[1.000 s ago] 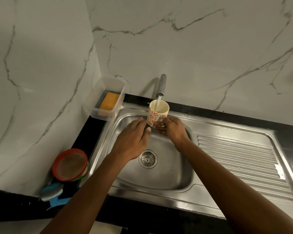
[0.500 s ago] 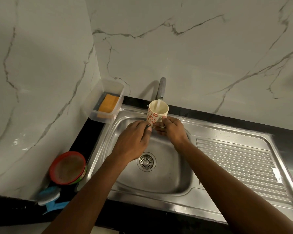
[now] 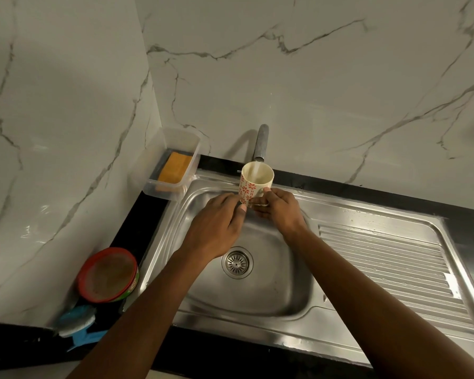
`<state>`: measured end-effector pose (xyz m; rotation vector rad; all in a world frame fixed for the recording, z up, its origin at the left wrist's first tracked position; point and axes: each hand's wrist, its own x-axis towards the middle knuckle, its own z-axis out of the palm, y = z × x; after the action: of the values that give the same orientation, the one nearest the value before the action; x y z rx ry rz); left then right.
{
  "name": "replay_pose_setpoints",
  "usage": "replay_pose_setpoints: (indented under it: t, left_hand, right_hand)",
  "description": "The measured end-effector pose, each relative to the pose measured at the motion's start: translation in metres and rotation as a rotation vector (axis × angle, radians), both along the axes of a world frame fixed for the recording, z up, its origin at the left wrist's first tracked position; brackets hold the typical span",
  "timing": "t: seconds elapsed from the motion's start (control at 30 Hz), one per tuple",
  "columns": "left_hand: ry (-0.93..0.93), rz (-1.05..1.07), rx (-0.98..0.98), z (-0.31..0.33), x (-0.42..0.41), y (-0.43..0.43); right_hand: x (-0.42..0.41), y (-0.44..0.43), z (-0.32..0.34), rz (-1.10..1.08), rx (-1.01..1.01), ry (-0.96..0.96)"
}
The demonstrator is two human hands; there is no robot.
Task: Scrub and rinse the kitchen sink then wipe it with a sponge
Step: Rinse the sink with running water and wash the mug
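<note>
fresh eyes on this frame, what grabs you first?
The patterned mug comes first: the left hand and right hand hold it over the back of the steel sink, and water from the tap runs into it. Next come the orange sponge in a clear tub at the sink's back-left corner, and a red-lidded container on the black counter to the left.

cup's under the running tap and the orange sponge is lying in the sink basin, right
Not quite: the cup is under the running tap, but the orange sponge lies in the clear container beside the sink, not in its basin. Head view shows it.
</note>
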<state>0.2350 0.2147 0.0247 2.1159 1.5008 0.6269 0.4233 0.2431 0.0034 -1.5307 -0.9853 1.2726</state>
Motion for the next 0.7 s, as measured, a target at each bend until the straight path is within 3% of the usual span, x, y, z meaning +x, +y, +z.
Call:
replay_pose_setpoints:
  t: [0.7]
  left_hand:
    - [-0.014, 0.003, -0.023, -0.009, 0.002, 0.013]
  right_hand:
    - [0.003, 0.006, -0.008, 0.01, -0.007, -0.003]
